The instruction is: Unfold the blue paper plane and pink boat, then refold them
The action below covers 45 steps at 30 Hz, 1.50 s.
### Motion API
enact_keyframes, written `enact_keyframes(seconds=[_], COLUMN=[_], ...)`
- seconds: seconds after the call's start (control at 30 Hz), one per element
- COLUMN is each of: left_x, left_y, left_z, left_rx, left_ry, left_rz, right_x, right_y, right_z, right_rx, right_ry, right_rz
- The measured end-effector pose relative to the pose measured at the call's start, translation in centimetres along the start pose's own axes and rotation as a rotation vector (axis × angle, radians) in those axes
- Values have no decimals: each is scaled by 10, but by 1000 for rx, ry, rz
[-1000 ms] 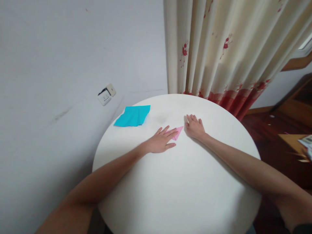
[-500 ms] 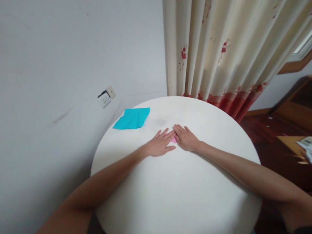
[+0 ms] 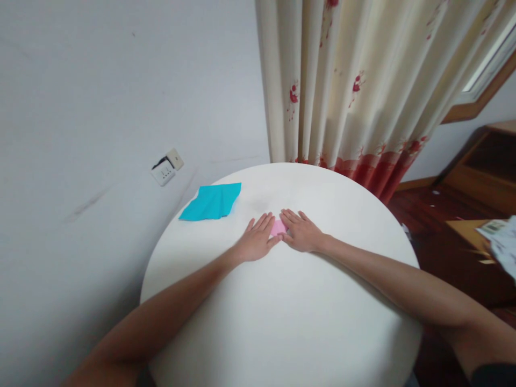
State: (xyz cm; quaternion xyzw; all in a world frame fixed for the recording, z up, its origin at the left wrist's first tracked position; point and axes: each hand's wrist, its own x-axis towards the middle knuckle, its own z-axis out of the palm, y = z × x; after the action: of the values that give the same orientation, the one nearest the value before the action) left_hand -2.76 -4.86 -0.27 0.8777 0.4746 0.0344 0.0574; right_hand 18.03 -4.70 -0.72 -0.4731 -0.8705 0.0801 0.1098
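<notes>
Head view: pink paper (image 3: 278, 228) between left hand (image 3: 257, 239) and right hand (image 3: 301, 233) on table (image 3: 290, 312)

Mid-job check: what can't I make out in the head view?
Pink paper: head view, side ends hidden by the left hand and right hand.
Curtain: head view, top cut off by the upper edge.
Papers: head view, print too small and blurred, right side cut off.

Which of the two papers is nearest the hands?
The pink paper, between the left hand and right hand; the blue paper lies farther off, untouched.
</notes>
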Motion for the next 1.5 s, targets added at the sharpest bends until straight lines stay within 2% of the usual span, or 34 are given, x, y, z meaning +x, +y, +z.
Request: enact_keyframes(seconds=[0.13, 0.43, 0.63, 0.8, 0.9, 1.03, 1.17, 1.3, 1.5], left_x=[6, 10, 13, 15, 15, 12, 8, 7, 9], left_y=[-4, -20, -21, -17, -13, -5, 1, 3, 4], left_z=[2, 4, 0, 0, -3, -11, -15, -13, -11], left_rx=[-16, -94, -204, -207, -208, -197, -127, -126, -166], left_ry=[39, 39, 69, 229, 295, 230, 182, 191, 211], left_rz=[-17, 64, 122, 122, 179, 319, 384, 379, 346], right_x=[-1, 0, -2, -3, -3, -4, -3, 0, 6], right_y=[-4, -8, -10, -10, -10, -9, -6, 1, 15], right_z=[-1, -13, -23, -28, -31, -31, -29, -25, -20], right_rx=[23, 89, 71, 24, 39, 102, 153, 305, 783], right_ry=[39, 137, 135, 89, 61, 33, 29, 77, 105], right_rz=[17, -36, 54, 147, 192, 303, 389, 427, 463])
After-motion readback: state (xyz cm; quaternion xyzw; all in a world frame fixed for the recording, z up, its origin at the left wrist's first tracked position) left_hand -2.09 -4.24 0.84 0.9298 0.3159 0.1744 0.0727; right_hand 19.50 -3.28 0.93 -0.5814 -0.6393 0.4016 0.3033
